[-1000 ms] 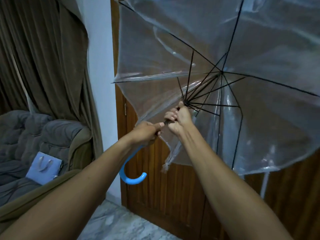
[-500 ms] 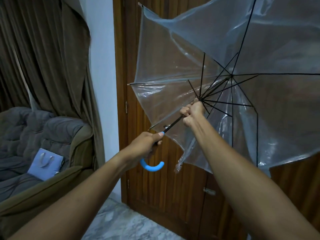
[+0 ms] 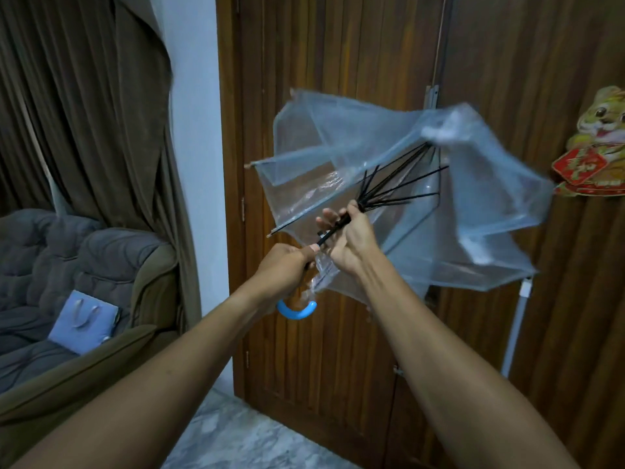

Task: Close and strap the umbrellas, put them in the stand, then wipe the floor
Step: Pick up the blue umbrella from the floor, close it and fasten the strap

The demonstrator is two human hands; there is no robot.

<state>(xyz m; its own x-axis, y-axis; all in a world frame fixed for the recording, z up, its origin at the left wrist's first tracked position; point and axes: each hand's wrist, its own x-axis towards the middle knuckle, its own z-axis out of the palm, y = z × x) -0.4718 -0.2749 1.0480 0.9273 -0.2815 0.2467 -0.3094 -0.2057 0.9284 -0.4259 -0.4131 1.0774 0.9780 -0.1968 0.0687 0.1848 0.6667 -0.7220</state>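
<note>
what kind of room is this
Probably a home living room by the entrance: a grey cushioned sofa under long brown curtains, a dark wooden panelled door with a festive rabbit decoration, and a marble floor.

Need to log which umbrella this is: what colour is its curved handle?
Light blue curved plastic handle, seen in the head view, below the left hand.

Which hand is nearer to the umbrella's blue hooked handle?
Left. The left hand grips the shaft just above the blue hooked handle. The right hand is farther up the shaft, at the runner where the black ribs meet.
</note>
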